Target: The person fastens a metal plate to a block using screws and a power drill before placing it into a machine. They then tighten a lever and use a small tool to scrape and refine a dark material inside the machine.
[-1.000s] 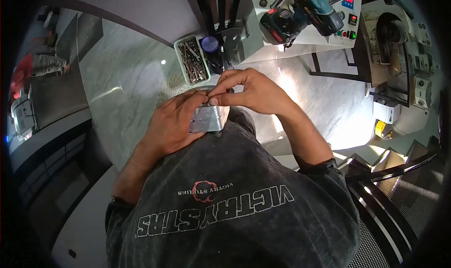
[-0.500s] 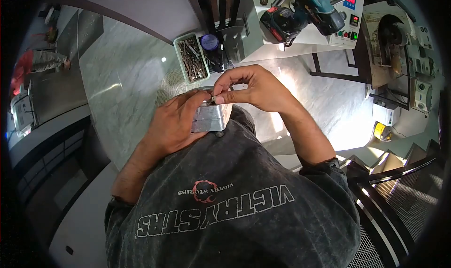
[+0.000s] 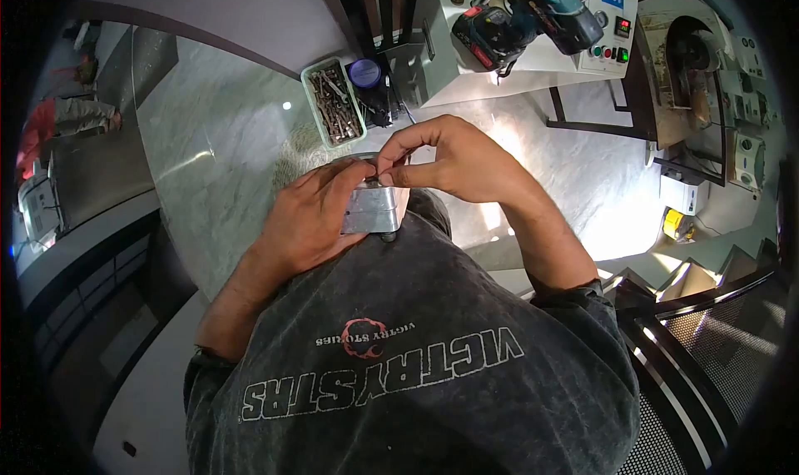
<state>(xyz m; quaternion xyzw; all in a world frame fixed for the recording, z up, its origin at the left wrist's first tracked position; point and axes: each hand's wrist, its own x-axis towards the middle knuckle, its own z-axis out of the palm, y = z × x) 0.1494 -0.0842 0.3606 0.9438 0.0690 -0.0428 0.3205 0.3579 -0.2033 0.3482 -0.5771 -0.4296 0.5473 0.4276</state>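
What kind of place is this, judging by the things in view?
Probably a workshop: a cordless drill lies on a bench beside a control box, a tray of screws is near, and the left hand grips a metal block.

Heavily fisheyed, vignetted black at every edge. Blown out white on the floor (image 3: pixel 620 225) at right, dim and murky at left, sharp in the centre.

A shiny silver rectangular metal block (image 3: pixel 372 210) sits level just in front of the person's chest, clasped from its left side by the left hand (image 3: pixel 310 218). A thin dark seam runs across its near face, and a dark round stud (image 3: pixel 387 237) juts from its lower edge. The right hand (image 3: pixel 456 165) pinches at its top edge; anything held there is too small to tell.
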